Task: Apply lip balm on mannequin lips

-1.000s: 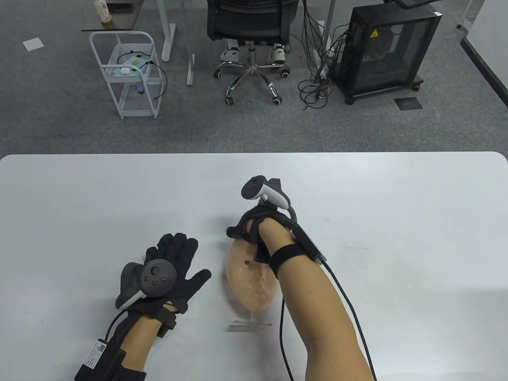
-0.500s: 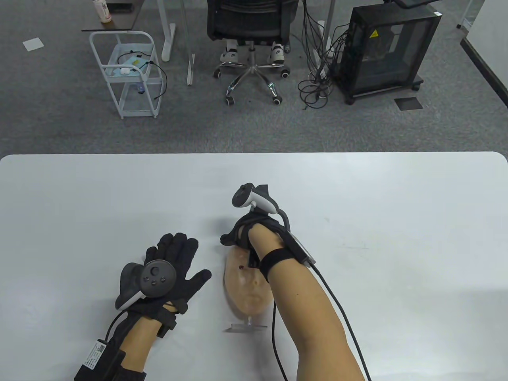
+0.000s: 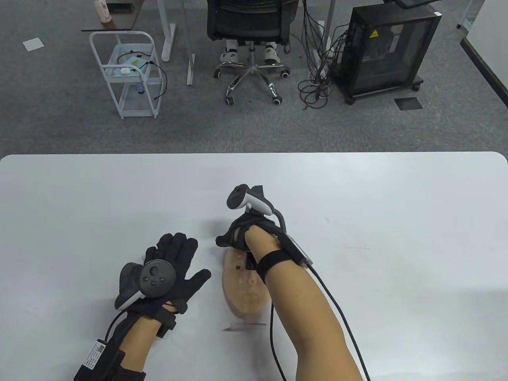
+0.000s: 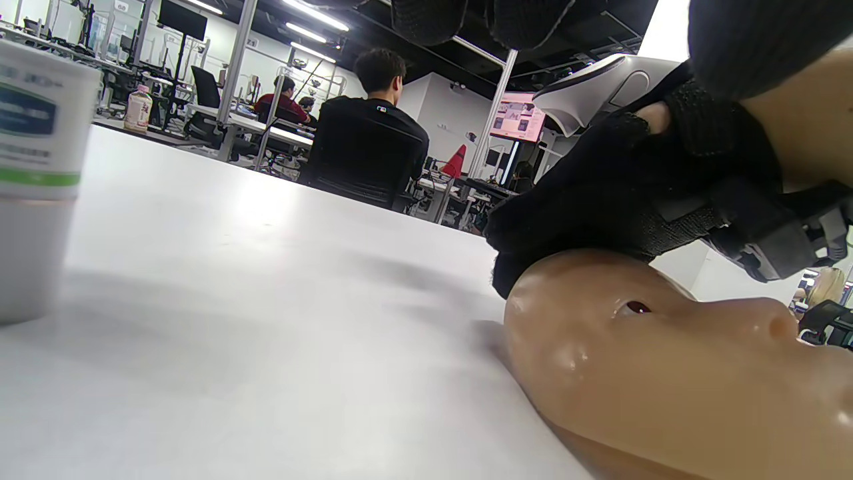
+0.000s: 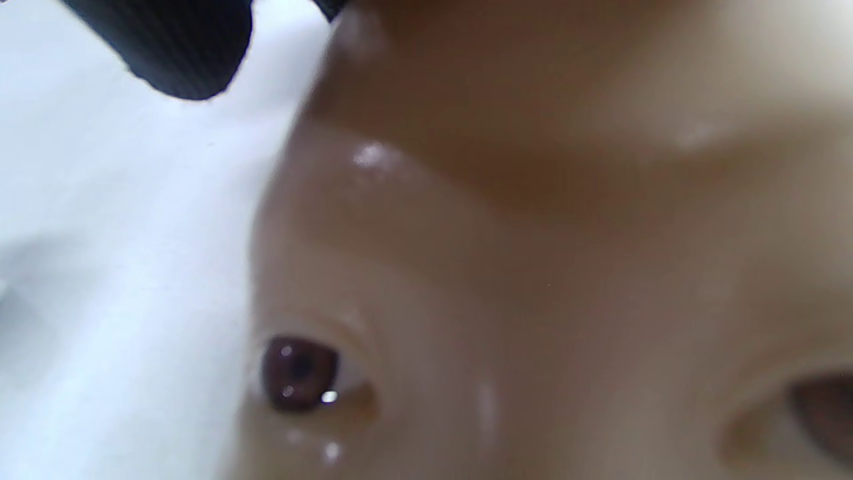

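The right hand (image 3: 242, 234) covers the mannequin head's (image 3: 242, 283) crown; its clear stand (image 3: 244, 326) is smeared; a white container (image 4: 36, 180) is cut by the frame's left edge

Up close we see the mannequin face (image 5: 533, 267), glossy tan and blurred, filling most of the frame. One dark brown eye (image 5: 296, 372) sits low at centre-left (small highlights glint on it), and a second eye (image 5: 823, 403) is cut by the right edge. A black gloved fingertip (image 5: 180, 43) hangs from the top left over the white table (image 5: 100, 267).
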Demonstrator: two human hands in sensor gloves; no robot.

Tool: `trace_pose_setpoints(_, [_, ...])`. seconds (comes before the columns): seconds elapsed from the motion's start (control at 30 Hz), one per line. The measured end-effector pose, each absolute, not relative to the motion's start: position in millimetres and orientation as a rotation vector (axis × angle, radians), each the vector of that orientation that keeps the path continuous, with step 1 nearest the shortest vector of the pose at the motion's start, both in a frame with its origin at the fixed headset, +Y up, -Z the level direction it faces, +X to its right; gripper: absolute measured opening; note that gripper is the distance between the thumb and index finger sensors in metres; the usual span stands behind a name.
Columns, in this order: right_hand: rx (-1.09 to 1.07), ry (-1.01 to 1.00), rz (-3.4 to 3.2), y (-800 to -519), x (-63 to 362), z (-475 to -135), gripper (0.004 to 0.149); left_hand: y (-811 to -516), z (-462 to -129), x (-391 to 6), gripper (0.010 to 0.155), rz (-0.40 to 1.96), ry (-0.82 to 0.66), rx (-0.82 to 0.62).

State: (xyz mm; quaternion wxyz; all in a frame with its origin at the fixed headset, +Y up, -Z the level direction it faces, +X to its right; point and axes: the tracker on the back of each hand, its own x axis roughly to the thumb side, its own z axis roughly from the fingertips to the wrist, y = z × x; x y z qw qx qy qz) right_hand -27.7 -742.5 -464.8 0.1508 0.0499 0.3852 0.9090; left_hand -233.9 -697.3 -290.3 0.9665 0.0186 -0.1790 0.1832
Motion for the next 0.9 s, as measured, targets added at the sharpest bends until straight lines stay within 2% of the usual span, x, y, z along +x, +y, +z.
trace_pose_setpoints(0.2, [0.158,1.056,2.6,-737.0,-24.6,-463.4,0.071,-697.7,-290.3,-233.2,0.083,0.366,-0.362,0.035])
trace_pose_setpoints(0.27, [0.174,1.003,2.652,-728.3,-20.6,-460.5,0.073,-698.2,-290.4,-232.7,0.083,0.363,-0.363,0.032])
trace_pose_setpoints(0.33, [0.221,0.85,2.692,-711.2,-11.6,-452.7,0.073,-698.2,-290.4,-232.7,0.083,0.362,-0.364,0.031])
trace_pose_setpoints(0.4, [0.27,0.663,2.7,-695.1,0.0,-439.8,0.073,-698.1,-290.3,-232.6,0.083,0.364,-0.364,0.032])
trace_pose_setpoints(0.47, [0.343,0.383,2.709,-679.5,18.0,-415.8,0.072,-698.3,-290.4,-232.3,0.083,0.363,-0.365,0.033])
trace_pose_setpoints(0.63, [0.511,-0.032,2.739,-669.0,60.6,-355.5,0.078,-699.5,-290.4,-231.3,0.083,0.363,-0.367,0.025])
trace_pose_setpoints(0.77, [0.524,-0.157,2.699,-672.5,97.9,-316.4,0.082,-699.0,-290.6,-234.3,0.083,0.369,-0.352,0.028])
trace_pose_setpoints(0.9, [0.521,-0.226,2.693,-675.9,119.7,-291.6,0.083,-693.5,-292.2,-247.9,0.082,0.353,-0.298,0.058])
